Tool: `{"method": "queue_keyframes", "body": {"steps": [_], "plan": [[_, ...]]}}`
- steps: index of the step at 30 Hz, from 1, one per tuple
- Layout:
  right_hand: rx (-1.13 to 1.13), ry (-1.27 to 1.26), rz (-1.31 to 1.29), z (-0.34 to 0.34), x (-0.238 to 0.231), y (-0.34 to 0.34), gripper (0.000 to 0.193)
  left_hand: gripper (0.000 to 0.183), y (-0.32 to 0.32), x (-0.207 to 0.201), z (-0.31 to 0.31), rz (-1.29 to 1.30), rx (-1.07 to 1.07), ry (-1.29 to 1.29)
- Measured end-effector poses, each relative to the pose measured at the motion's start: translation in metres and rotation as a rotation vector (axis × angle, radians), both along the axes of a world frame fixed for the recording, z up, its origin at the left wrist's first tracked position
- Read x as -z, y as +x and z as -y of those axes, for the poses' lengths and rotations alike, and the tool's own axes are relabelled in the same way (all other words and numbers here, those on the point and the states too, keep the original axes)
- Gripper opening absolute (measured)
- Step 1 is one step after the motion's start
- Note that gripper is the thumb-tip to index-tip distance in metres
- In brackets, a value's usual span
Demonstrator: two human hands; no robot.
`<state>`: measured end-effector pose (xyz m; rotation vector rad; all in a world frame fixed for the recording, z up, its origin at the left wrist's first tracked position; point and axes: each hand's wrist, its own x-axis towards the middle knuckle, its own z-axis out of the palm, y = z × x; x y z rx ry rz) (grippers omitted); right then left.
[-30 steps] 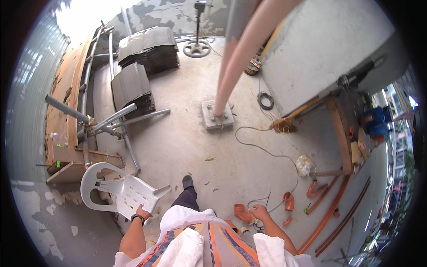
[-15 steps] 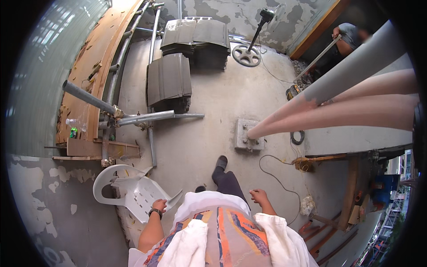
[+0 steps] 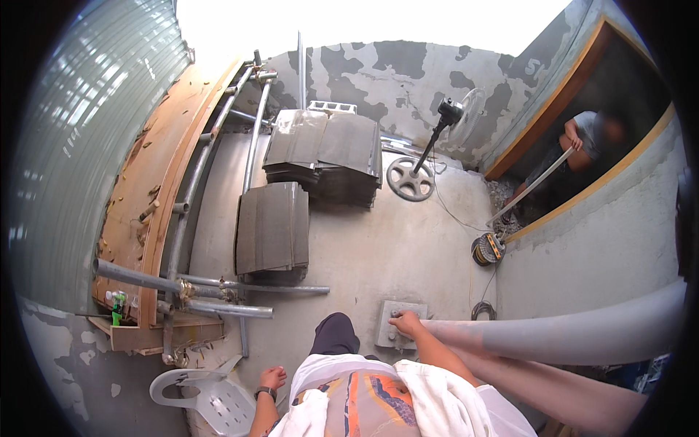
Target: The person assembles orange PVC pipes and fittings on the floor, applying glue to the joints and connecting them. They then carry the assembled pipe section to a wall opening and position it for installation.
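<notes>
My left hand point(image 3: 274, 379), with a dark watch on its wrist, hangs beside my body near a white plastic chair point(image 3: 218, 403). Its fingers are curled in and nothing shows in them. My right hand point(image 3: 408, 323) reaches forward with bent fingers slightly apart, holding nothing visible. In the picture it overlaps a square grey base plate with bolts point(image 3: 389, 309) at the foot of a pole; whether it touches the plate, I cannot tell. The thick grey-and-pink pole point(image 3: 553, 331) passes beside my right forearm.
Stacked grey sheets point(image 3: 273, 226) lie ahead, with a larger stack point(image 3: 342, 149) behind. Scaffold pipes point(image 3: 233, 309) stick out at left beside a wooden plank point(image 3: 138, 218). A standing fan point(image 3: 412, 179), a cable reel point(image 3: 486, 250) and a person holding a long pole point(image 3: 579, 146) in a doorway are farther right.
My view has tilted up and moved forward, bringing the stacks and doorway lower in the picture. My right hand has swung forward over the base plate. The chair now sits lower in the picture.
</notes>
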<state>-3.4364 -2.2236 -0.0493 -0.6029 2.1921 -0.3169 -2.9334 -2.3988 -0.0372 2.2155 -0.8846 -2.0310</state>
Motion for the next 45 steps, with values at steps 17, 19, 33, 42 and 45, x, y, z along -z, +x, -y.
{"method": "queue_keyframes", "body": {"steps": [17, 19, 33, 42, 45], "plan": [[0.421, 0.465, 0.048, 0.109, -0.04, -0.241, 0.062, 0.046, -0.533, -0.079, 0.402, -0.345, 0.647, -0.709], [0.488, 0.295, -0.024, 0.114, -0.038, -0.274, 0.059, 0.047, -0.596, -0.098, 0.427, -0.396, 0.809, -0.72], [0.716, 0.125, 0.073, 0.053, 0.028, -0.452, 0.054, 0.038, -0.9, -0.069, 0.322, -0.424, 0.825, -0.093], [0.941, 0.141, -0.175, -0.096, -0.004, -0.569, 0.048, 0.045, -1.13, -0.114, 0.183, -0.642, 1.291, -0.097], [1.073, 0.106, -0.138, -0.095, -0.009, -0.593, 0.047, 0.044, -1.199, -0.138, 0.163, -0.719, 1.36, -0.087]]}}
